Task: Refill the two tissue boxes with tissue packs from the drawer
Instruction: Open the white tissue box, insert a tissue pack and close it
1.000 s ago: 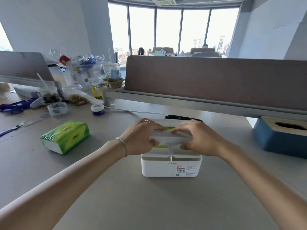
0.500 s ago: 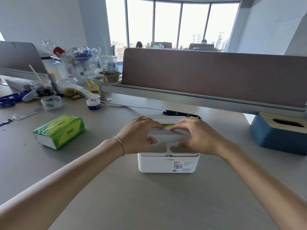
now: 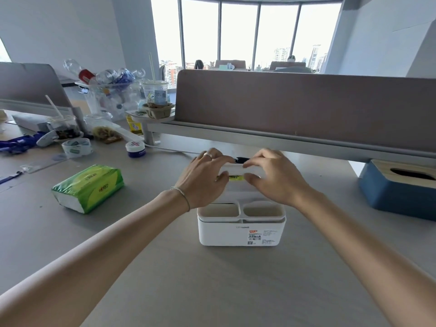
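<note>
A white tissue box (image 3: pixel 240 232) with two open front compartments stands at the middle of the desk. Its white lid (image 3: pixel 236 170) lies across the rear part, and a strip of green tissue pack (image 3: pixel 236 177) shows through the slot. My left hand (image 3: pixel 203 180) and my right hand (image 3: pixel 276 180) pinch the lid from either side, thumbs toward me and fingers over the far edge. A second green tissue pack (image 3: pixel 88 187) lies on the desk to the left. A blue tissue box (image 3: pixel 398 192) with a wooden slotted top sits at the right.
A brown desk divider (image 3: pixel 306 107) runs behind the boxes. At the back left are a tape roll (image 3: pixel 76 147), a small jar (image 3: pixel 135 149), drink cups (image 3: pixel 154 95) and a bin of plastic bottles. A black object (image 3: pixel 241 159) lies just behind the white box.
Both hands have moved with the lid from over the front compartments toward the rear of the white box, uncovering the two compartments. The view has tilted slightly.
</note>
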A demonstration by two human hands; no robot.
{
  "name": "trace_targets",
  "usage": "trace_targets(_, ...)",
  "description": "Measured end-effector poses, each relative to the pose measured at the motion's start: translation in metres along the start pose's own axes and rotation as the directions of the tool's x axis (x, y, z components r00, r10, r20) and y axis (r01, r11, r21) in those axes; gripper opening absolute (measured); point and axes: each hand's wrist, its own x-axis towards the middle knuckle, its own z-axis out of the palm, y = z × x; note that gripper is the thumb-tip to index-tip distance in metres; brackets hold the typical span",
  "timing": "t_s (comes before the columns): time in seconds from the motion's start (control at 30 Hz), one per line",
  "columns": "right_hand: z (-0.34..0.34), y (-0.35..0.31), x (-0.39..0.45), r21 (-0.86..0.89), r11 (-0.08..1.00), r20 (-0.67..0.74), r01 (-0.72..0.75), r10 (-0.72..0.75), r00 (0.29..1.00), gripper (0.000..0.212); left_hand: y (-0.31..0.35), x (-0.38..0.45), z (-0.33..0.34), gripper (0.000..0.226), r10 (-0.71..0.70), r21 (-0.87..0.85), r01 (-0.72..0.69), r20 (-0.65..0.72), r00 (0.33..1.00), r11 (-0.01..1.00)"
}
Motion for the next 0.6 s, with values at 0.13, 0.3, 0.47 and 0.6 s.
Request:
trace_targets(0.13, 0.012, 0.003, 0.006, -0.077, 0.993, 0.232, -0.091, 0.106, 0.967, 0.066, 0.000, 0.012, 0.009, 0.043, -0.147, 0.098, 0.132, 0.173, 0.974, 0.986)
trace_targets(0.3, 0.017, 0.000, 0.001, -0.090, 0.994, 0.228, -0.068, 0.088, 0.970, 0.065, -0.002, 0.016, 0.013, 0.042, -0.174, 0.107, 0.156, 0.186, 0.967, 0.982)
trace_targets(0.47, 0.019, -0.001, 0.004, -0.116, 0.991, 0.205, -0.073, 0.095, 0.974, 0.067, 0.000, 0.016, 0.010, 0.043, -0.167, 0.131, 0.146, 0.168, 0.972, 0.981)
trace_targets(0.6, 0.007, 0.011, 0.011, -0.012, 0.999, 0.367, -0.040, 0.042, 0.929, 0.086, -0.003, 0.019, 0.003, 0.053, -0.103, 0.166, 0.061, 0.263, 0.959, 0.984)
